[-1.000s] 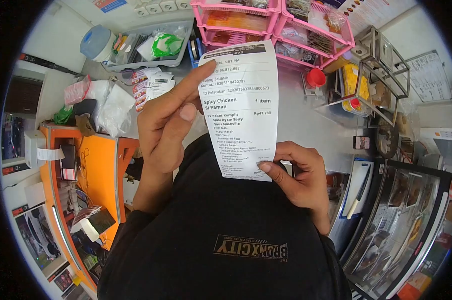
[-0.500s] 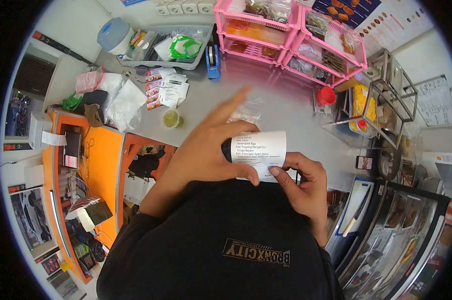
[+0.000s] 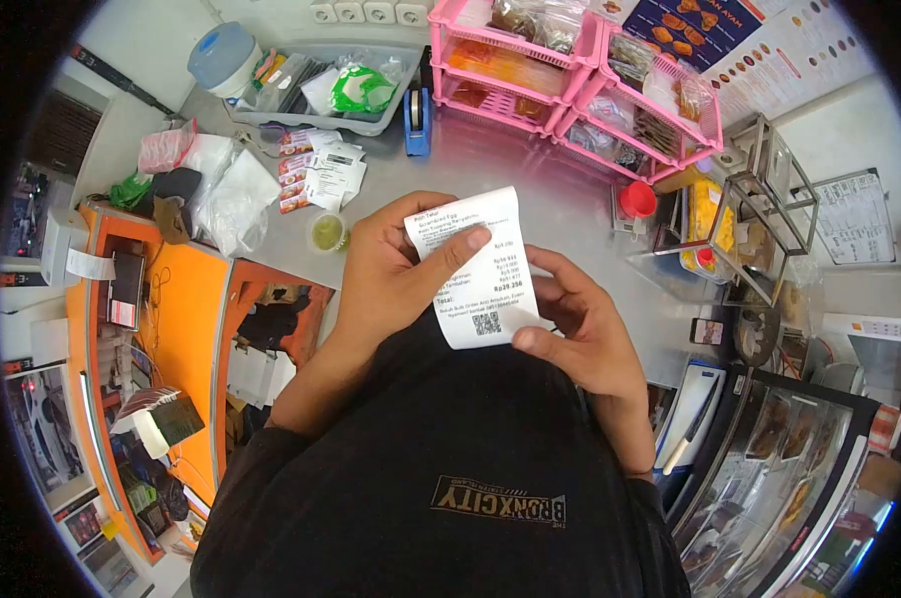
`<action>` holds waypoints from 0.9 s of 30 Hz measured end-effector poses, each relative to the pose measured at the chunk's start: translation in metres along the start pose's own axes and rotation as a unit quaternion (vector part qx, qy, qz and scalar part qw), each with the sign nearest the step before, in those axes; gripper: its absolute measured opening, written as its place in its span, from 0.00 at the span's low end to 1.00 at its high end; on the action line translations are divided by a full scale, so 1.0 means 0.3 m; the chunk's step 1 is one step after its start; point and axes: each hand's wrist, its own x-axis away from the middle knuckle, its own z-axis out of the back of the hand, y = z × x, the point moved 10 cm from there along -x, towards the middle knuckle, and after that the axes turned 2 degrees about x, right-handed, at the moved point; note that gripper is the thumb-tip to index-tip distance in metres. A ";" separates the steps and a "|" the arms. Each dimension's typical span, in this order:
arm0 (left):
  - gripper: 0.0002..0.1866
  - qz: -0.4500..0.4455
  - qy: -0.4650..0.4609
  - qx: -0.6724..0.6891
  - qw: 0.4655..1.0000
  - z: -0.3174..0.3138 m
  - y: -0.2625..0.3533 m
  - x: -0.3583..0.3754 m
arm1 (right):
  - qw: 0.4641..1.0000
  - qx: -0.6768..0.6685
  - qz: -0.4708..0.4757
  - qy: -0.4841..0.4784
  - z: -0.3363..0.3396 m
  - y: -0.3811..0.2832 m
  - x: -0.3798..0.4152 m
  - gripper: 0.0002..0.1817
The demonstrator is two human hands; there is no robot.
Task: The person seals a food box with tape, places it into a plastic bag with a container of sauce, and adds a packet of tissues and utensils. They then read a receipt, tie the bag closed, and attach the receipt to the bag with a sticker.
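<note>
Receipt as clock centre, twelve at the top of the view. Nearest: black shirt (image 3: 371, 478) at six o'clock, lettering on its front. Receipt (image 3: 485, 289) held up before the chest, printed side showing, slightly tilted, square code near its lower end.

Left hand (image 3: 396, 261), on the nine o'clock side: half closed, thumb laid flat across the print and aimed at about one, fingers behind the paper and mostly hidden. Firm hold.

Right hand (image 3: 580, 344), at four: loosely curled, thumb tip on the lower right corner, forefinger bent near the right edge. Remaining fingertips tucked out of sight; their contact cannot be told. Light pinch.

Beyond the paper, grey metal desk (image 3: 490, 164). On it, a small tub of something green (image 3: 328, 233) near the left hand, between nine and ten; papers (image 3: 336, 177) at ten; blue tape dispenser (image 3: 418, 130) past eleven, just beside a plastic bin (image 3: 371, 127). Red cup (image 3: 637, 199) at two. Farther off, pink racks (image 3: 587, 60), twelve to half past one. Knife (image 3: 688, 439) well apart, at four.
</note>
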 end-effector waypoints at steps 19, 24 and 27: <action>0.13 -0.013 0.058 -0.025 0.998 0.051 0.021 -0.030 | 0.988 0.121 -0.084 -0.037 -0.030 0.072 -0.003 0.14; 0.12 -0.018 0.029 -0.045 0.998 0.049 0.028 -0.049 | 0.976 0.208 -0.061 -0.035 -0.015 0.041 -0.008 0.13; 0.11 -0.028 0.017 -0.032 0.999 0.026 0.029 -0.058 | 0.971 0.229 -0.058 -0.027 0.002 0.032 -0.015 0.13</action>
